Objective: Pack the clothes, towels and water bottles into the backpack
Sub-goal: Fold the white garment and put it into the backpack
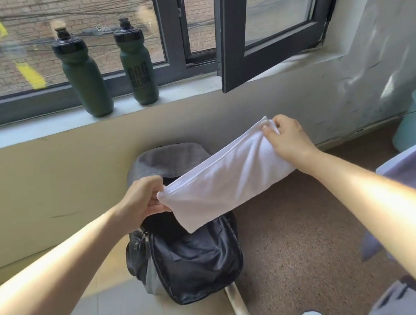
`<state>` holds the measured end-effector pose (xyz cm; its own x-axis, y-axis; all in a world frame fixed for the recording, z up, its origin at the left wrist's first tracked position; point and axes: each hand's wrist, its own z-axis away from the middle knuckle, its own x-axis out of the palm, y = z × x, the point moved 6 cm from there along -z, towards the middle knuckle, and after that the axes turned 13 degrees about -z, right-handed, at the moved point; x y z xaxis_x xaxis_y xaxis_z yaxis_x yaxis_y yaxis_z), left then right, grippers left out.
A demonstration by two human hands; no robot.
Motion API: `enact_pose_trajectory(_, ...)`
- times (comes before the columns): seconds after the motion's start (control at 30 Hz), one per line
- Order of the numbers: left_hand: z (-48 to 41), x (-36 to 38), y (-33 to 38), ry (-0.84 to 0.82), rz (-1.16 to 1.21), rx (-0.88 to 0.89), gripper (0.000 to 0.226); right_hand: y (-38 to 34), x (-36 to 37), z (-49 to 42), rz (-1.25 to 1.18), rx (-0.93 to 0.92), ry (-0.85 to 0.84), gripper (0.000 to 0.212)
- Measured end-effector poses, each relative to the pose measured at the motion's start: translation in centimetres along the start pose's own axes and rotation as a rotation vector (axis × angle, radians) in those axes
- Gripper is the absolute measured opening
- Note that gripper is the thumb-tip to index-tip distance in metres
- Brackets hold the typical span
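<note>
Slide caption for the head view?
Left hand and right hand hold white towel over open backpack; two green bottles on windowsill.

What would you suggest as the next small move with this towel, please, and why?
Probably lower the white towel into the backpack, left end first. The left hand and right hand pinch its two ends, it is already folded, and it hangs directly over the bag's dark open mouth. The two green water bottles on the windowsill can wait.
</note>
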<state>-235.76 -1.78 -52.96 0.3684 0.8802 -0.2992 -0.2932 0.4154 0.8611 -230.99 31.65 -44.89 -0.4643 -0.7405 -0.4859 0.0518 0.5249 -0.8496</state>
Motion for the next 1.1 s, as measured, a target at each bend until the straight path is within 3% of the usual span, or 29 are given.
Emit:
enact_pose_trajectory(0.1,0.3,0.4,0.5,-0.136,-0.021,0.049,0.034,0.0,0.2,0.2,-0.081,0.035,0.01,0.027)
enact_pose_trajectory(0.2,0.8,0.9,0.9,-0.2,-0.134,0.125,0.037,-0.2,0.2,0.2,-0.171,0.066,0.024,0.028)
enact_pose_trajectory(0.3,0.3,1.0,0.5,-0.114,-0.31,0.159,0.033,-0.2,0.2,0.2,-0.221,0.093,0.004,0.026)
enact_pose_trajectory(0.43,0.0,0.7,0.2,-0.069,-0.309,0.16,0.033,0.2,-0.3,0.2,-0.225,0.109,0.002,0.031)
enact_pose_trajectory(0.57,0.1,-0.3,0.4,-0.065,-0.008,0.15,0.032,1.1,-0.4,0.4,-0.134,0.119,-0.004,0.028)
enact_pose_trajectory(0.67,0.4,-0.5,1.1,0.042,0.147,0.149,0.027,1.3,0.6,0.6,-0.075,0.143,-0.028,0.027)
enact_pose_trajectory(0.77,0.5,-1.0,1.1,0.218,0.041,0.167,0.031,1.1,1.9,0.9,-0.097,0.173,-0.053,0.028)
enact_pose_trajectory(0.9,1.1,-2.2,0.9,0.372,-0.112,0.163,0.056,0.3,3.4,1.4,-0.212,0.197,-0.11,0.039)
enact_pose_trajectory(1.0,2.1,-1.4,2.1,0.376,-0.137,0.167,0.051,-0.8,4.6,2.3,-0.319,0.198,-0.181,0.032)
enact_pose_trajectory(1.1,2.9,0.7,3.0,0.299,-0.089,0.195,0.062,-2.5,6.0,3.8,-0.42,0.203,-0.25,0.029)
